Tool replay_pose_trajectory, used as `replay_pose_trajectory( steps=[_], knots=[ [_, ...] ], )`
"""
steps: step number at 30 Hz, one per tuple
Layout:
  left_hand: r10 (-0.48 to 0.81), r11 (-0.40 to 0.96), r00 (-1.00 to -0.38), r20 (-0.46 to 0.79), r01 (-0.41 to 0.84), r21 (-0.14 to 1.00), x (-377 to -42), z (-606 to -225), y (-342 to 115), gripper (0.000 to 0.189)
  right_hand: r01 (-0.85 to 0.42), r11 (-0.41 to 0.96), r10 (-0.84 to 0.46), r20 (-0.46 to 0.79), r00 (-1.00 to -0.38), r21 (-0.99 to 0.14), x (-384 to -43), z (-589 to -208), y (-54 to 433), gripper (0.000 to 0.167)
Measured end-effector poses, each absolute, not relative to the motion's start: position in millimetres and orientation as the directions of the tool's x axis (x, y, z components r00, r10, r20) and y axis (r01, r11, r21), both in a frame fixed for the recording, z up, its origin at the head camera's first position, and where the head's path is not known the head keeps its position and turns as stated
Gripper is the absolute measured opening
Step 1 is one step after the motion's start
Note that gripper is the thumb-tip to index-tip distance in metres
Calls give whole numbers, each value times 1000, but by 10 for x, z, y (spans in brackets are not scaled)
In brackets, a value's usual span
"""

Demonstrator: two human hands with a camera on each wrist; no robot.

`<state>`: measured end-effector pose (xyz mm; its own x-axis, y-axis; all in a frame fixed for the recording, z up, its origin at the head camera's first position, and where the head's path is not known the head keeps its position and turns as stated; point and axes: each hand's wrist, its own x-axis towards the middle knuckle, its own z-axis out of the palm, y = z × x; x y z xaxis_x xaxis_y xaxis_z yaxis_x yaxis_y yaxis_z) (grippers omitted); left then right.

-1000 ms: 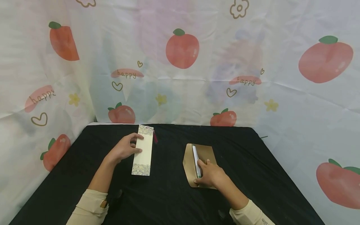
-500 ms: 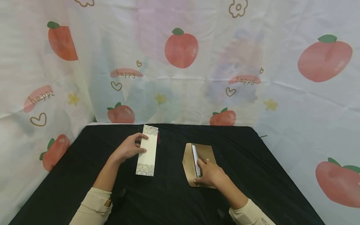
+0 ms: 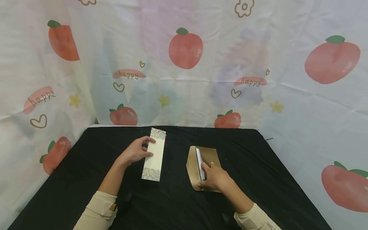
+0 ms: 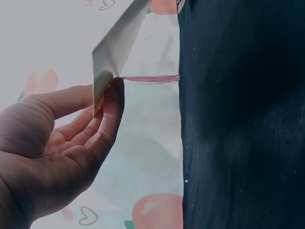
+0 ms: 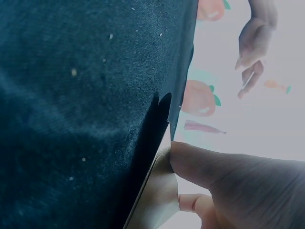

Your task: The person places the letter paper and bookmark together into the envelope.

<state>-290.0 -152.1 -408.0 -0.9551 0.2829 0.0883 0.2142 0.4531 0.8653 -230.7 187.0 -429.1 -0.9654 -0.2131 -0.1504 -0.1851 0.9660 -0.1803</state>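
The card shifts rightward over the last second; the envelope remains in place. The gap narrows, which suggests an approach phase, but the two stand well apart. The left hand pinches the card by its left edge. The right hand grips the envelope, thumb over its near edge. The tassel shows in the left wrist view; in the head view the card mostly hides it. Right fingertips are obscured. Envelope contact with the worktop cannot be determined.
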Motion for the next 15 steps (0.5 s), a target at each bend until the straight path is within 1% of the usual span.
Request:
replay_pose_trajectory(
  steps=[5,15],
  knots=[
    [305,439,-949,83,217,872,-2891,-4090,-1460,47,-185,967,-212,-151,-965,-175,-2305,-4300,1869,69],
    [341,426,-936,83,233,874,-2900,-4095,-1356,47,-192,968,-216,-141,-966,-163,-2298,-4292,1876,65]
  ],
)
